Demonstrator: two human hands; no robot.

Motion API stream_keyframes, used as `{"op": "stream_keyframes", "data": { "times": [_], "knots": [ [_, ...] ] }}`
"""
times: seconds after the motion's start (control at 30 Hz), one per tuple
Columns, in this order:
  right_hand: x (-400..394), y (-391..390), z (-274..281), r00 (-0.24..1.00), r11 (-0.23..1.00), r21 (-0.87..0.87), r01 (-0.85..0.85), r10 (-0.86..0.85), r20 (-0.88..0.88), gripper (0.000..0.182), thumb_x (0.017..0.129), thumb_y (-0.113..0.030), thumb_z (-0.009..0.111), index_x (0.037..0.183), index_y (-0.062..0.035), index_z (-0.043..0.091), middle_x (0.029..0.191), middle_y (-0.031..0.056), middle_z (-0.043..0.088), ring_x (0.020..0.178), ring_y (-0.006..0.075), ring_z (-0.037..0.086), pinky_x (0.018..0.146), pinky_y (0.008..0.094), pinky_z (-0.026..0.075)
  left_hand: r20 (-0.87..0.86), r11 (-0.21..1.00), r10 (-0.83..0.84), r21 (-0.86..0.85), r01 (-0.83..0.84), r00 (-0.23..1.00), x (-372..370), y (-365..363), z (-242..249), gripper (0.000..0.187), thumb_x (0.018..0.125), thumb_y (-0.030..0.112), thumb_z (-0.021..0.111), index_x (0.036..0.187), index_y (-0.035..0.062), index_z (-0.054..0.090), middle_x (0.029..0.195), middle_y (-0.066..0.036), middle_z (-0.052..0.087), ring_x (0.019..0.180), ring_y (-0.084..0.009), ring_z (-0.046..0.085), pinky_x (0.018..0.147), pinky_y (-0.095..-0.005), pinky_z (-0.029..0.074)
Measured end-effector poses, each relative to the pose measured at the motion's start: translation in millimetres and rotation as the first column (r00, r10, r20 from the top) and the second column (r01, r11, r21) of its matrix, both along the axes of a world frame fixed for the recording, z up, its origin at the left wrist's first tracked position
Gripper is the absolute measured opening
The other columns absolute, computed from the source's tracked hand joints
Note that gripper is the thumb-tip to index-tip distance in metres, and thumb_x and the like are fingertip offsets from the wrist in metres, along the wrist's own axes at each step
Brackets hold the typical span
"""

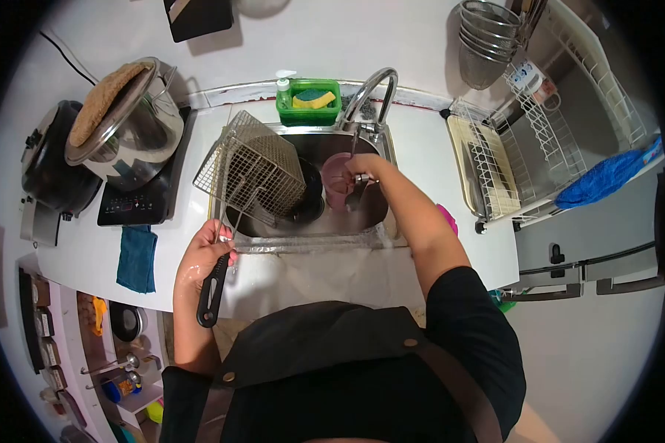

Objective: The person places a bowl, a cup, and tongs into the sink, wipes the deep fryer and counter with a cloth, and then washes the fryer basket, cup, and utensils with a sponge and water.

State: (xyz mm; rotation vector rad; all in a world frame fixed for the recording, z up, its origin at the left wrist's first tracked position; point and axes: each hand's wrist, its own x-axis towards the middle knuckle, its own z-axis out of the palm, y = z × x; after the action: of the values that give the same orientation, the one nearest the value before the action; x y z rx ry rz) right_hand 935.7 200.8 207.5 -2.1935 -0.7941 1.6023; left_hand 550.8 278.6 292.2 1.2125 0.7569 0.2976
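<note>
A wire mesh fryer basket (266, 170) is tilted over the left part of the steel sink (380, 221). My left hand (205, 255) is wrapped round its handle, near the black grip, and looks wet. Over the right part of the sink, my right hand (362, 171) is closed at a pink container (336, 193), below the curved faucet (373, 88). Metal shows at my right fingers, but what they hold is not clear. A dark round pan (312, 193) lies in the sink, partly hidden behind the basket.
Behind the sink stands a green tray (308, 117) with a sponge and a soap bottle. A large steel pot (151, 136) rests on a black cooktop (137, 203) at the left. A dish rack (488, 162) stands at the right.
</note>
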Motion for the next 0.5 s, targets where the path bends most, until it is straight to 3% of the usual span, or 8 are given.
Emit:
{"op": "stream_keyframes", "data": {
  "times": [0.07,0.23,0.3,0.33,0.4,0.43,0.47,0.5],
  "knots": [
    [10.0,0.9,8.9,0.99,0.988,0.065,-0.14,0.138,0.039,0.011,0.066,-0.01,0.053,0.071,-0.0015,0.059,0.061,0.0062,0.056,0.049,0.0167,0.054,0.042,0.0327,0.046,-0.003,1.0,0.01,0.016,-0.01,1.0,-0.4,0.7,-3.1,0.017,0.073,-0.008,0.051,0.08,0.0053,0.043,0.074,-0.003,0.048,0.052,-0.0115,0.051,0.047,-0.0217,0.042],
    [5.8,-4.7,37.3,0.992,0.98,0.155,0.126,-0.12,-0.046,0.006,0.069,-0.002,0.051,0.07,-0.0001,0.057,0.06,0.0082,0.053,0.05,0.0176,0.052,0.042,0.0273,0.044,-0.047,0.989,-0.034,0.14,0.04,0.998,-5.1,3.0,-5.9,0.022,0.07,-0.014,0.047,0.08,0.005,0.042,0.075,-0.003,0.045,0.053,-0.0114,0.049,0.046,-0.0228,0.04],
    [-6.4,-12.2,58.3,0.993,0.98,0.163,0.113,-0.11,-0.031,0.004,0.069,0.0,0.05,0.067,-0.0009,0.053,0.058,0.0078,0.051,0.049,0.0171,0.051,0.041,0.0274,0.043,-0.073,0.96,-0.027,0.275,0.046,0.997,-9.0,0.9,-7.2,0.023,0.07,-0.015,0.045,0.081,0.0056,0.042,0.076,-0.002,0.045,0.051,-0.0112,0.045,0.046,-0.021,0.036],
    [-15.2,-17.0,72.4,0.988,0.97,0.203,0.138,-0.12,-0.096,0.004,0.069,0.0,0.05,0.065,-0.0023,0.05,0.058,0.007,0.049,0.049,0.0163,0.051,0.041,0.0265,0.042,-0.071,0.961,-0.026,0.273,0.045,0.997,-12.4,-0.4,-11.0,0.023,0.07,-0.015,0.045,0.081,0.0056,0.042,0.076,-0.002,0.045,0.051,-0.0112,0.045,0.046,-0.021,0.036],
    [-21.4,-18.9,78.9,0.979,0.958,0.238,0.162,-0.126,-0.159,0.007,0.069,0.0,0.05,0.064,-0.0036,0.047,0.058,0.0063,0.048,0.048,0.0154,0.05,0.041,0.0257,0.041,-0.095,0.848,-0.033,0.524,0.079,0.995,-19.7,-3.9,-21.0,0.022,0.068,-0.013,0.045,0.08,0.0056,0.043,0.072,-0.002,0.046,0.05,-0.0108,0.041,0.046,-0.0214,0.033],
    [-22.5,-18.1,78.1,0.945,0.941,0.303,0.149,-0.045,-0.325,0.008,0.068,0.0,0.051,0.064,-0.0047,0.046,0.057,0.0058,0.047,0.048,0.015,0.05,0.04,0.0249,0.04,-0.094,0.849,-0.032,0.523,0.077,0.995,-21.4,-6.0,-20.8,0.022,0.068,-0.013,0.045,0.08,0.0056,0.043,0.072,-0.002,0.046,0.05,-0.0108,0.041,0.046,-0.0214,0.033],
    [-24.9,-17.3,76.4,0.878,0.918,0.368,0.149,0.048,-0.476,0.01,0.068,0.0,0.051,0.063,-0.0057,0.044,0.056,0.0053,0.046,0.048,0.0145,0.05,0.04,0.0241,0.039,-0.19,0.782,-0.005,0.611,0.123,0.982,-23.6,-7.9,-19.0,0.021,0.066,-0.011,0.045,0.079,0.0058,0.044,0.069,-0.003,0.047,0.049,-0.0113,0.04,0.045,-0.0224,0.032],
    [-30.4,-13.9,70.4,0.878,0.918,0.368,0.149,0.049,-0.476,0.01,0.068,0.0,0.051,0.063,-0.0057,0.044,0.056,0.0053,0.046,0.048,0.0145,0.05,0.04,0.0241,0.039,-0.281,0.706,0.033,0.686,0.177,0.959,-25.0,-8.8,-15.6,0.021,0.064,-0.01,0.045,0.078,0.0059,0.045,0.067,-0.004,0.047,0.048,-0.0117,0.039,0.045,-0.0235,0.031]
  ]
}}
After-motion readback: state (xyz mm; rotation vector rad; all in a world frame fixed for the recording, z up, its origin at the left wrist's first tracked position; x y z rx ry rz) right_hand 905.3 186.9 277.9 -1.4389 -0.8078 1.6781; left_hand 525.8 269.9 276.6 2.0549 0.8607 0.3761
